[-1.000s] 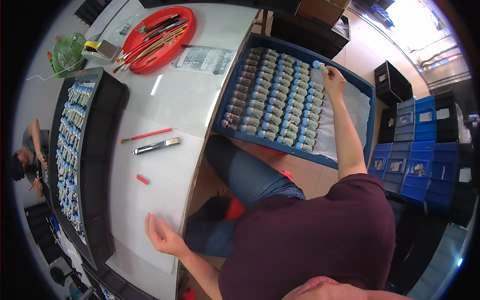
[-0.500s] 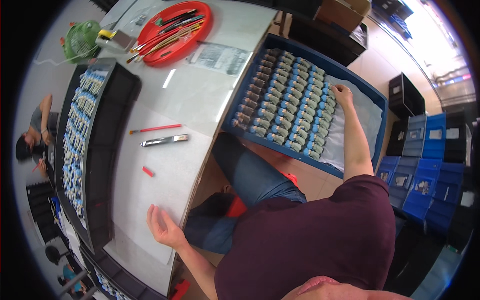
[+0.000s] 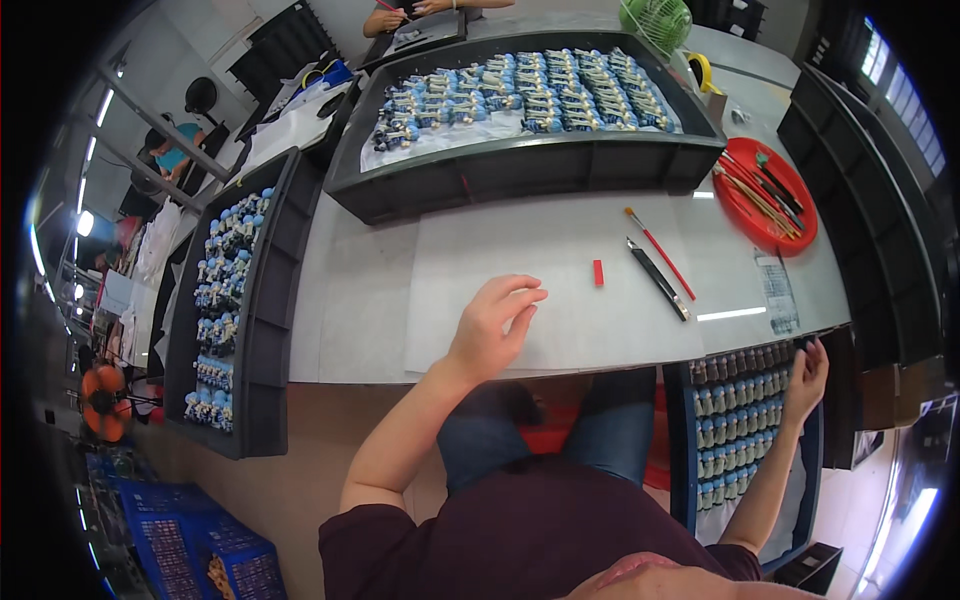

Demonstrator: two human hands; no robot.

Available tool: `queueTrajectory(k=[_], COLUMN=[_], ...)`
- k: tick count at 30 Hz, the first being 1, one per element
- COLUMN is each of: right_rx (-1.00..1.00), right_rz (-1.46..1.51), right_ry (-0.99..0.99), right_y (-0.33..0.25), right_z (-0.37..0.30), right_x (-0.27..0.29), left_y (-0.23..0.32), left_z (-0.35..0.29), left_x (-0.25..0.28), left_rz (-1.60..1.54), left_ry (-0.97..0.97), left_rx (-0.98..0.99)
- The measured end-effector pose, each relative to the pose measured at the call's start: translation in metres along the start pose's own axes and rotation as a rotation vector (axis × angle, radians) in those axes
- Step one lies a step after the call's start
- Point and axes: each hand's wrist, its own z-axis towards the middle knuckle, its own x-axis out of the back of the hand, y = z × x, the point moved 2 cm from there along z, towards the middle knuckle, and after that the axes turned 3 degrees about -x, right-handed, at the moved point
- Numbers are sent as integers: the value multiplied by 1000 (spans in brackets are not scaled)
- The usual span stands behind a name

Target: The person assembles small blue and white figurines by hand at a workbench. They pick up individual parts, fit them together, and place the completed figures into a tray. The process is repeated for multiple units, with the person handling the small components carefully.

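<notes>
My left hand (image 3: 497,322) hovers over the white sheet (image 3: 450,260) on the table, fingers loosely bent and thumb apart, holding nothing that I can see. A small red block (image 3: 598,273) lies to its right, beside a black and silver craft knife (image 3: 657,280) and a red-handled paintbrush (image 3: 662,252). At the lower right, my right hand (image 3: 808,378) is at the far right corner of a blue tray (image 3: 683,450), its fingers bent together by the end of the dark row. Small blue and grey-green figurines (image 3: 735,428) fill rows there. Whatever those fingertips hold is too small to make out.
A large dark crate (image 3: 540,165) of blue and white figurines stands at the back of the table. Another dark crate (image 3: 270,330) is at the left. Right of the knife is a red round tray (image 3: 770,240) with brushes and tools. A co-worker's hands (image 3: 385,20) show behind.
The view has swung from the blue tray toward the table. My right hand has gone from the lighter figurines' last row to the dark row's end. My left hand stays over the table.
</notes>
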Motion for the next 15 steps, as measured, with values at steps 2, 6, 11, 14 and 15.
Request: queueTrajectory(k=[2, 6, 11, 14, 15], right_rx=[93, 531, 834, 839, 843], right_rz=[101, 80, 81, 82, 48], right_ry=[-211, -572, -718, -776, -779], right_y=[-70, -190, -280, -309, -316], right_z=[-1, -12, 9, 39, 48], right_x=[-59, -141, -221, -286, -310], left_y=[-4, -17, -80, -125, -147], left_z=[12, 41, 94, 136, 150], left_x=[21, 63, 115, 136, 139], left_rz=[54, 241, 286, 326, 346], left_ry=[27, 37, -8, -148, -212], left_rx=[-66, -203, -124, -43, -27])
